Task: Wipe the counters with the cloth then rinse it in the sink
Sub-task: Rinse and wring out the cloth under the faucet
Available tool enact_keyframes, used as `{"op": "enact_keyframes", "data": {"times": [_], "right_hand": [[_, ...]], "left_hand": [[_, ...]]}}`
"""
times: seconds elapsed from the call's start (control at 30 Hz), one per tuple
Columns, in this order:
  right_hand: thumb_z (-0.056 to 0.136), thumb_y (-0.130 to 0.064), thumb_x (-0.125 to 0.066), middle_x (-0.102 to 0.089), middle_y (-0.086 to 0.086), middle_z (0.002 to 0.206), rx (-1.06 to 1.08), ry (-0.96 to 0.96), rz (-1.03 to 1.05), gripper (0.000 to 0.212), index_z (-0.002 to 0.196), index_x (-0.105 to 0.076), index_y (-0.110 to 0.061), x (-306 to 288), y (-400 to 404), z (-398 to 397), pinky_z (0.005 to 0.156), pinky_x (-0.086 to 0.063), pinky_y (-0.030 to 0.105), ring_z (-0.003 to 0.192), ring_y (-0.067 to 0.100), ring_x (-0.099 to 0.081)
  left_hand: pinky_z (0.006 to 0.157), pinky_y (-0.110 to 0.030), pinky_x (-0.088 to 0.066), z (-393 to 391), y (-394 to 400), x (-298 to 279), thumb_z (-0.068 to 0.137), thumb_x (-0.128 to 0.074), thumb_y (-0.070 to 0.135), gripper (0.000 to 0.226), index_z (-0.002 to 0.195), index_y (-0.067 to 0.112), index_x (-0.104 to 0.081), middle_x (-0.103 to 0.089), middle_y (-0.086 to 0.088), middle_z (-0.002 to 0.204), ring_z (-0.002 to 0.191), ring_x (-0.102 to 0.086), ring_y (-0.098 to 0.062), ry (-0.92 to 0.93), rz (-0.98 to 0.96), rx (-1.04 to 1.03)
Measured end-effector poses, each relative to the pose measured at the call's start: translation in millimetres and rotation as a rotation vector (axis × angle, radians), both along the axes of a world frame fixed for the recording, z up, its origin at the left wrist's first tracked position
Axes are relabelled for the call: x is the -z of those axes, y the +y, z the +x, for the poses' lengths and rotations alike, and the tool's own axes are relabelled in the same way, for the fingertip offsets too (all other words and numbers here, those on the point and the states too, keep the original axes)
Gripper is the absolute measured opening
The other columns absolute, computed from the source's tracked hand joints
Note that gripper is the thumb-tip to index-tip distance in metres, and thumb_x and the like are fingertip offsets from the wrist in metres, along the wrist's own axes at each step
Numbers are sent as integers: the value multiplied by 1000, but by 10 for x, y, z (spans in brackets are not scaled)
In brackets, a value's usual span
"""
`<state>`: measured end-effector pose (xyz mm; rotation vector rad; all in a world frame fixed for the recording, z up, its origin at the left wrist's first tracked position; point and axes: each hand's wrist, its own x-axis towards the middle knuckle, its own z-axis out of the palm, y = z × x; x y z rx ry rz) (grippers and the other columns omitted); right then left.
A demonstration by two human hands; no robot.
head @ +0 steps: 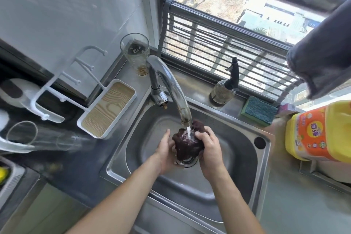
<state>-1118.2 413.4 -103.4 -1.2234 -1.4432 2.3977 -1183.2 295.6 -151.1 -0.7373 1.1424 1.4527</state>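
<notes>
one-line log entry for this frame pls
phase: rinse | cloth: bunched, under running faucet | left hand: holds cloth | right hand: grips cloth | place: over sink drain

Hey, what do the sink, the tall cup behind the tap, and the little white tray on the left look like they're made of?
The sink basin looks like brushed stainless steel: grey, with soft reflections. The tall clear cup is see-through, so glass or clear plastic; I cannot tell which. The white-rimmed rectangular tray seems plastic, with a wood-grain base that may only be printed.
</notes>
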Motion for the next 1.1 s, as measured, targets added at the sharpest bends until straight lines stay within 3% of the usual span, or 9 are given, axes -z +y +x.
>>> {"op": "enact_keyframes", "data": {"times": [0.13, 0.23, 0.33, 0.43, 0.6, 0.73, 0.87, 0.97, 1.1], "right_hand": [[87, -5, -51, -70, -4, 105, -165, -367, 457, 35, 113, -61, -25, 147, 24, 47, 96, -53, 41, 101, 19, -65], [85, -14, -55, -72, -6, 108, -238, -422, 482, 34, 113, -68, -28, 210, -19, 87, 102, -52, 40, 104, 11, -65], [84, -47, -73, -70, -8, 102, -349, -439, 466, 36, 109, -61, -25, 228, -81, 92, 88, -53, 33, 98, 11, -65], [72, -49, -84, -70, -6, 90, -384, -488, 544, 45, 96, -61, -19, 224, -61, 39, 66, -46, 19, 85, 10, -65], [77, -42, -84, -63, -9, 66, -268, -292, 622, 34, 73, -60, -18, 227, -28, -3, 62, -43, 18, 64, 4, -56], [76, -25, -79, -70, -7, 85, -57, -211, 642, 21, 88, -62, -28, 311, -77, 64, 80, -54, 31, 84, 9, -66], [82, -20, -71, -70, -7, 92, 128, -230, 734, 17, 96, -63, -27, 305, -152, 132, 87, -54, 42, 90, 15, -66], [93, -22, -71, -69, -9, 88, 174, -174, 713, 9, 97, -63, -23, 224, -267, 168, 83, -53, 32, 85, 8, -65], [89, -45, -65, -67, -8, 94, -57, -50, 671, 21, 98, -66, -26, 255, -435, 206, 82, -48, 17, 92, 8, -64]], "left_hand": [[87, -43, -58, 22, 95, -22, 99, -34, 64, 71, 118, 8, -72, -72, -20, 118, 103, -73, -33, 49, 65, -83], [94, -42, -56, 21, 168, 46, 98, -44, 60, 63, 109, 8, -77, -74, -18, 114, 104, -72, -32, 195, -50, -65], [106, -45, -49, 39, 207, 86, 102, -25, 62, 79, 120, -1, -67, -70, -21, 116, 111, -66, -33, 267, 2, -11], [110, -42, -46, 60, 152, 133, 102, -26, 61, 75, 121, 3, -69, -70, -22, 121, 116, -65, -28, 325, 16, 23], [100, -44, -54, 93, -3, 137, 99, -41, 60, 59, 126, 16, -69, -71, -11, 125, 120, -65, -27, 190, 76, 44], [89, -55, -58, 124, -28, 74, 90, -65, 50, 51, 121, 9, -65, -71, -17, 117, 105, -69, -31, 177, 163, 100], [57, -37, -61, 50, 60, 196, 91, -71, 22, 27, 108, 9, -54, -64, -15, 110, 85, -66, -22, 449, -219, -149], [70, -39, -59, -27, 93, 206, 98, -59, 27, 15, 105, 14, -58, -68, -14, 108, 87, -66, -27, 285, -315, -397], [86, -40, -57, 5, 132, 124, 95, -53, 50, 47, 95, 8, -75, -75, -15, 93, 85, -72, -30, 67, -58, -252]]}}
